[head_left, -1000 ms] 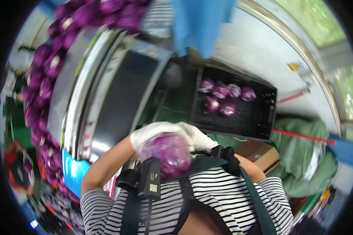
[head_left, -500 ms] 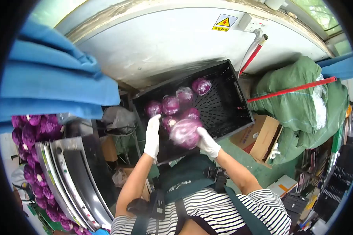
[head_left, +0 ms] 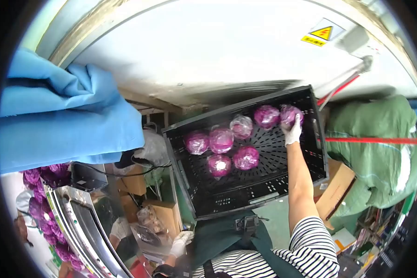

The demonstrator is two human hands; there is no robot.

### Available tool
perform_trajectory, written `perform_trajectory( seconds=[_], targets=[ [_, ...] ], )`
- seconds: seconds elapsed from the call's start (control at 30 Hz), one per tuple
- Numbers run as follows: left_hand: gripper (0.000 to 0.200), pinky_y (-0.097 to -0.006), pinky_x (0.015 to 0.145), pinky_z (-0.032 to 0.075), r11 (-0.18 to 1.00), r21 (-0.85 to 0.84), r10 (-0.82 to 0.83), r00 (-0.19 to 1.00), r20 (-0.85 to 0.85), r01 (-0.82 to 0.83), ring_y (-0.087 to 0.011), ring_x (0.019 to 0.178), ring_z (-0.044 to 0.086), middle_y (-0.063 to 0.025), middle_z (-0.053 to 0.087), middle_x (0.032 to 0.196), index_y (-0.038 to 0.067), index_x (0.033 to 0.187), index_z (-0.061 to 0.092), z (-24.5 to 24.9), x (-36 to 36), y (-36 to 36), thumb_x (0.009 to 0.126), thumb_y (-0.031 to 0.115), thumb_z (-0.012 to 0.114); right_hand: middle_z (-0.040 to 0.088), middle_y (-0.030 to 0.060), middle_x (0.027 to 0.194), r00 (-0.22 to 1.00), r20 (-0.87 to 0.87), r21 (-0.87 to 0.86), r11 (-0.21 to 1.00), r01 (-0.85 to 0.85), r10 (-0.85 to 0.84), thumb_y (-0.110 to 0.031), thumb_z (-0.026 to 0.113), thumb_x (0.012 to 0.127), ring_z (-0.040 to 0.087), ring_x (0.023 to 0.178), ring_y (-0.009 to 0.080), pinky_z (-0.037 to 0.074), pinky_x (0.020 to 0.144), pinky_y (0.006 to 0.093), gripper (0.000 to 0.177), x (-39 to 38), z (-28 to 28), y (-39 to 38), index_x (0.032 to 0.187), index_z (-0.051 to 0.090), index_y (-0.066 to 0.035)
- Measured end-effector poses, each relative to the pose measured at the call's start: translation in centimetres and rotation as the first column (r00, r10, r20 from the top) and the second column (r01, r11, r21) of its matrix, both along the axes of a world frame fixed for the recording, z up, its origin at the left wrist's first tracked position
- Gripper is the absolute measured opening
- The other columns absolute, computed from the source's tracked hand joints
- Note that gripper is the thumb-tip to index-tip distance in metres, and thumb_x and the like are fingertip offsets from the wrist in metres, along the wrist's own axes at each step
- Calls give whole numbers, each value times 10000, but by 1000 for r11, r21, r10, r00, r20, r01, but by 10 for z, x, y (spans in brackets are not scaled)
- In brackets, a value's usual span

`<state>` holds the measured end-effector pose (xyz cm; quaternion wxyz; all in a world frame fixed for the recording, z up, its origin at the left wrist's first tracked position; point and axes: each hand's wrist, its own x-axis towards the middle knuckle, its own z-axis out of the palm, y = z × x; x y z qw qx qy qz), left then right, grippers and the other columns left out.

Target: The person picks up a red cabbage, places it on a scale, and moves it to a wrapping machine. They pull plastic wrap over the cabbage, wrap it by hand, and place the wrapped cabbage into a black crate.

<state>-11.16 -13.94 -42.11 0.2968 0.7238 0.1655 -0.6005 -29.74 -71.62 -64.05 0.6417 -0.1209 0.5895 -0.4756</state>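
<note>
My right hand point(head_left: 292, 133), in a white glove, grips a plastic-wrapped red cabbage point(head_left: 289, 112) at the back right corner inside a black plastic crate point(head_left: 245, 204). Beside it lies another wrapped red cabbage point(head_left: 267, 116), and several more sit further left in the crate. Two of these form a nearer row, one cabbage point(head_left: 219, 165) with its pale stem end facing up. My left hand point(head_left: 181, 243), also gloved, is low beside my apron, outside the crate's front left corner. Its fingers look curled together, with nothing visible in them.
Left stands a metal machine point(head_left: 85, 222), with unwrapped red cabbages point(head_left: 46, 215) piled beyond it. Blue cloth point(head_left: 69, 125) hangs above. Cardboard boxes point(head_left: 164, 215) sit below left. Right of the crate are green sacks point(head_left: 366, 120), a red pole point(head_left: 373, 140) and an open carton point(head_left: 336, 187).
My right hand has carried the wrapped cabbage from the crate's front to its back right corner. My left hand has left the crate and dropped toward my left side. The view has shifted.
</note>
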Motion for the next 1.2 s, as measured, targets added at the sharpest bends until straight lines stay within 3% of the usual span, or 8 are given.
perform_trajectory(
  seconds=[0.2, 0.33, 0.5, 0.63, 0.73, 0.83, 1.0, 1.2],
  targets=[
    [341, -322, 927, 431, 997, -80, 10, 1000, -10, -11, -197, 1087, 565, -102, 608, 1152, 50, 1165, 563, -11, -9, -17, 968, 313, 470, 559, 94, 1232, 853, -224, 30, 878, -478, 472, -540, 526, 881, 552, 1091, 275, 422, 945, 472, 642, -5, -35, -29, 1352, 422, -116],
    [376, -316, 964, 392, 957, -89, -268, 960, 82, 275, -174, 1136, 517, -80, 582, 1198, 73, 1194, 554, 25, 11, -52, 956, 354, 482, 491, 88, 1347, 786, 15, 113, 780, -616, 618, -649, 490, 830, 390, 1292, 280, 179, 1092, 500, 759, -27, -51, -58, 1426, 339, -204],
    [374, -311, 997, 374, 885, -204, -324, 869, 374, 418, -196, 1163, 508, -87, 563, 1227, 81, 1220, 539, 121, 65, -83, 959, 344, 486, 463, 126, 1361, 618, -596, -5, 767, -642, 513, -551, 497, 876, 429, 1253, 276, 287, 1041, 498, 680, 21, 75, 14, 1355, 428, -74],
    [335, -317, 1027, 364, 689, -698, 90, 932, 350, 195, -158, 1173, 496, -72, 559, 1212, 61, 1248, 519, 225, 101, -64, 976, 253, 480, 578, 133, 1219, 126, -372, -210, 49, -976, 920, -378, 494, 925, 588, 1061, 242, 443, 915, 366, 523, 137, 256, 120, 1297, 480, -11],
    [292, -303, 1016, 380, 586, -775, 271, 843, 465, 239, -151, 1149, 519, -72, 584, 1180, 32, 1219, 533, 281, 127, -23, 966, 175, 499, 535, 139, 1275, -50, -235, -576, -181, -797, 971, -123, 639, 805, 544, 1136, 243, 407, 982, 360, 657, 240, 396, 218, 1387, 356, -9],
    [278, -300, 993, 398, 652, -725, 391, 719, 575, 225, -157, 1130, 535, -77, 595, 1161, 24, 1198, 546, 308, 143, 34, 959, 161, 513, 463, 159, 1340, -41, -561, -685, -492, -537, 826, -4, 697, 661, 459, 1231, 266, 338, 1037, 382, 929, 350, 481, 304, 1455, 217, -49],
    [281, -291, 955, 414, 679, -732, 588, 557, 587, 56, -165, 1079, 551, -80, 612, 1116, -3, 1169, 566, 321, 140, 130, 946, 166, 536, 238, 269, 1441, 372, -803, -588, -721, -365, 466, -311, 813, 651, 265, 1348, 392, 277, 1093, 426, 1091, 558, 525, 419, 1459, 126, -57],
    [277, -312, 935, 422, 629, -754, 765, 321, 558, -189, -173, 1038, 567, -94, 621, 1094, -4, 1114, 589, 306, 120, 213, 937, 203, 539, 146, 314, 1471, 93, -985, -162, -568, -807, 148, -573, 784, 554, 311, 1326, 421, 351, 1053, 433, 1250, 689, 523, 490, 1483, 73, -134]
  ],
)
